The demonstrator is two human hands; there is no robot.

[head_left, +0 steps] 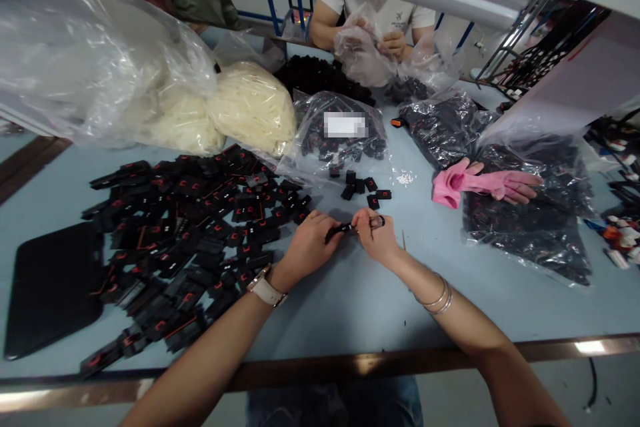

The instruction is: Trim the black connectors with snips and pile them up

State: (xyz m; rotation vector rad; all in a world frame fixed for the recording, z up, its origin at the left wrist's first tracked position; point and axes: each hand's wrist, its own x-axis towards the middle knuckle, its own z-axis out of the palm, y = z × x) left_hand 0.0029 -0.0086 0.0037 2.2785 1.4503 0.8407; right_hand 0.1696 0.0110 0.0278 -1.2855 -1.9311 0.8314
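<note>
In the middle of the table, my left hand point(313, 240) pinches a small black plastic connector point(336, 232). Close beside it, my right hand point(375, 237) is closed round a slim pen-like tool point(379, 221) with a dark, partly see-through end. The tool's tip meets or nearly meets the connector; the fingers hide the exact contact. Just beyond both hands lie several loose black connectors point(370, 183) and a little heap of tiny white pieces point(405, 177). Left of my left hand spreads a large pile of black connectors with orange-red parts point(200, 213).
A black tray point(55, 287) lies at the left. Plastic bags of cream parts point(253, 107) and of black parts point(345, 123) line the back. Pink gloves point(480, 183) rest on bagged black parts point(525, 227) at right. Across the table, a person's hands point(393, 43) handle a bag.
</note>
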